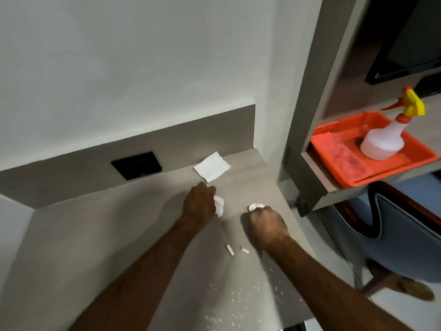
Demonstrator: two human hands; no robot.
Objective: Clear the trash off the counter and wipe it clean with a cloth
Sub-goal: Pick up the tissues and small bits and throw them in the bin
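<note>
My left hand (pixel 199 201) is closed around a crumpled white paper wad (pixel 219 205) on the grey counter (pixel 95 235). My right hand (pixel 268 223) is fisted over a second white wad (pixel 255 206) that peeks out past the knuckles. A flat white paper napkin (pixel 212 166) lies by the back wall, just beyond my left hand. Two small white rolled scraps (pixel 230 250) (pixel 244 250) lie between my forearms. White crumbs (pixel 233 299) are scattered on the counter near the front edge.
An orange tray (pixel 415 149) on the shelf at right holds a white spray bottle (pixel 384 139) with a yellow-red trigger and a pink cloth (pixel 343 156). A black socket plate (pixel 136 164) sits in the backsplash. A blue chair (pixel 393 225) stands below the shelf.
</note>
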